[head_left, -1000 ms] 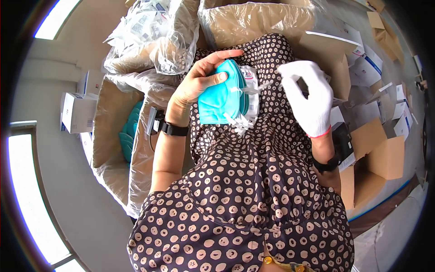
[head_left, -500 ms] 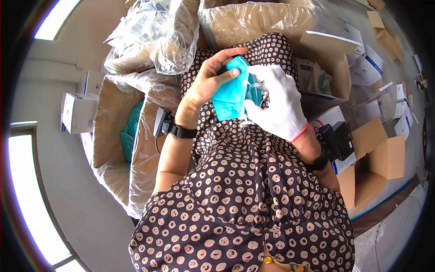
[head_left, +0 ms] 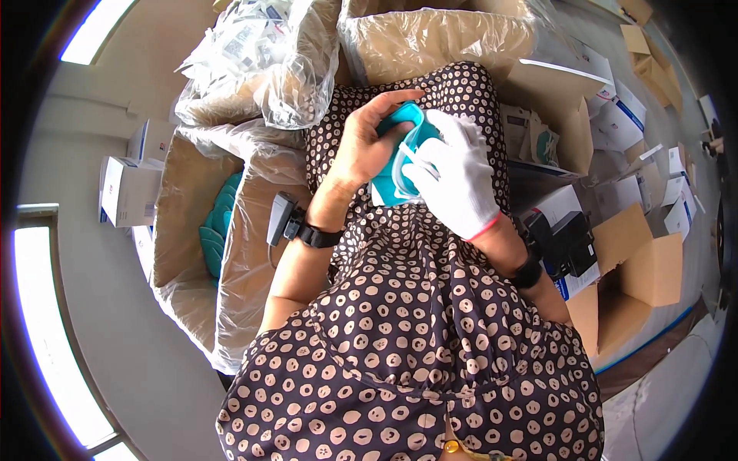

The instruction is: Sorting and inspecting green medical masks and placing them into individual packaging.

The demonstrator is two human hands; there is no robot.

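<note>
A teal face mask with white ear straps is held above my lap, its upper edge bowed apart. My bare left hand closes round its left side, with the thumb inside the upper opening and the fingers behind. In a white knit glove, my right hand pinches at the straps on the mask's right side. The glove hides part of the mask, so what its fingertips grip is only partly visible.
To my left stands a plastic-lined carton with teal masks inside. Behind it is a bag of clear-wrapped packets. Another lined carton stands ahead. An open box of packets and an opened carton lie right.
The mask has turned and its upper edge has spread, with my left thumb moving from its front face into the opening. My gloved hand has shifted slightly left, across the straps.
</note>
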